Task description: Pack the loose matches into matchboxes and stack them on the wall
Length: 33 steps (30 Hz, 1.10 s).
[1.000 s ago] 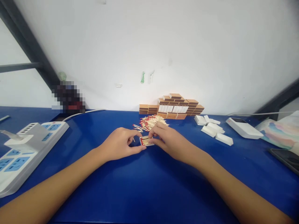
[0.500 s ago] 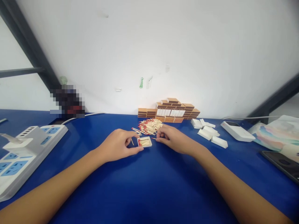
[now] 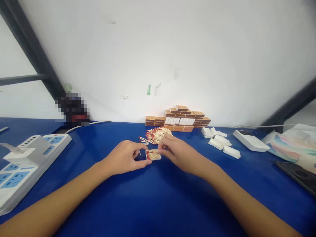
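tray (image 3: pixel 153 154) between hands, matches (image 3: pixel 155 135) behind it

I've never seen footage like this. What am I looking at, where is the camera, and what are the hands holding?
No machine: these are a person's two bare hands, filmed by a camera on their head looking forward and down. The left hand pinches one end of an open matchbox tray holding red-tipped matches; the right hand rests its fingertips at the other end, and whether they grip a match is hidden. Behind lie a pile of loose matches, stacked matchboxes by the wall and white trays to the right. A power strip lies left on the blue table.
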### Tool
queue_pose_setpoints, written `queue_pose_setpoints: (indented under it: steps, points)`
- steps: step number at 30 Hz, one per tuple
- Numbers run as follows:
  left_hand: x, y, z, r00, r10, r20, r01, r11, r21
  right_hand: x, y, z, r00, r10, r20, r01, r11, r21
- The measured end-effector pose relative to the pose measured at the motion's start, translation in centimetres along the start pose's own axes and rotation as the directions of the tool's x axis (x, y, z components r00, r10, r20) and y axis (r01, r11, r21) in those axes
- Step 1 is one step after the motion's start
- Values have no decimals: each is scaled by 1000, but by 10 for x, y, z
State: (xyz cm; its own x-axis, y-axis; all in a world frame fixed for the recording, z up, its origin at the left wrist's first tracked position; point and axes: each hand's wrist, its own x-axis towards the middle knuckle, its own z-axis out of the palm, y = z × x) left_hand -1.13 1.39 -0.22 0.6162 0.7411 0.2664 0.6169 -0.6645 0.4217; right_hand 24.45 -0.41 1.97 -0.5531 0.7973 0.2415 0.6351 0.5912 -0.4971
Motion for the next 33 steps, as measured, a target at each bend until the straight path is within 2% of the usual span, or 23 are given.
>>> queue_pose_setpoints:
  steps: [5,15,19,24,30,33]
  points:
    - [-1,0,3,1000,20,-14,-21,1000,-5,0,-4,10,999,-7,48,9,999,-35]
    - [-1,-2,3,997,45,-61,-44,999,9,-2,1,9,999,-29,18,30,999,-35]
    - [-2,-2,4,997,57,-57,-57,998,-2,-2,3,9,997,9,70,-6,999,-51]
    - [-2,-4,6,997,68,-25,-69,997,-21,-2,4,13,994,-4,113,10,999,-51]
    - [0,0,3,1000,25,19,-24,998,-59,-2,1,12,997,-26,71,34,994,-107]
    - [2,1,-1,997,20,76,-15,997,-75,0,2,10,1000,-23,-12,22,994,-108]
